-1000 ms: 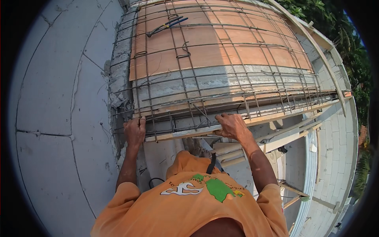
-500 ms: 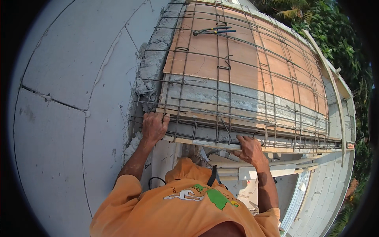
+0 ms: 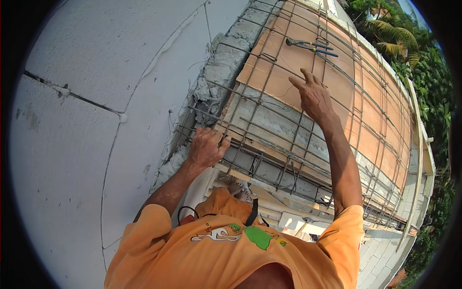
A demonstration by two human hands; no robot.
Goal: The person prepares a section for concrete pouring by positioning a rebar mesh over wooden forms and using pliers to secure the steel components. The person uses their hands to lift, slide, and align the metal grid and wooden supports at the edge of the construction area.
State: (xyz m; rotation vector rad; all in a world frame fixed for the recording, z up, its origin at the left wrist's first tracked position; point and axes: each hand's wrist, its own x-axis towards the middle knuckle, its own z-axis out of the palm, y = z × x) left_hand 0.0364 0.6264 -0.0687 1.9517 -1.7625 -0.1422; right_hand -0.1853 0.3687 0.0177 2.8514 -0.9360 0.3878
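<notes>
My left hand (image 3: 209, 147) is closed at the near left corner of the rebar mesh (image 3: 275, 107), its fingers curled over the steel bars beside the board edge; the fingertips are partly hidden. Stretched out over the mesh, my right hand (image 3: 315, 96) is open with fingers spread, holding nothing. Beyond its fingertips, a pair of pincers (image 3: 301, 44) with blue and yellow handles lies across the bars, apart from the hand. Orange-brown plywood (image 3: 269, 79) lies beneath the mesh, with a grey concrete strip (image 3: 276, 120) along its near side.
A pale block wall (image 3: 72, 144) rises on the left, with rough broken concrete (image 3: 216, 72) along its join to the formwork. Bar ends and thin wires stick out there. Timber poles and boards (image 3: 293, 221) lie below the near edge. Trees (image 3: 428, 96) stand at the right.
My right hand has let go of the near formwork edge and moved forward over the mesh towards the pincers. My left hand stays at the corner. The view has turned and shifted.
</notes>
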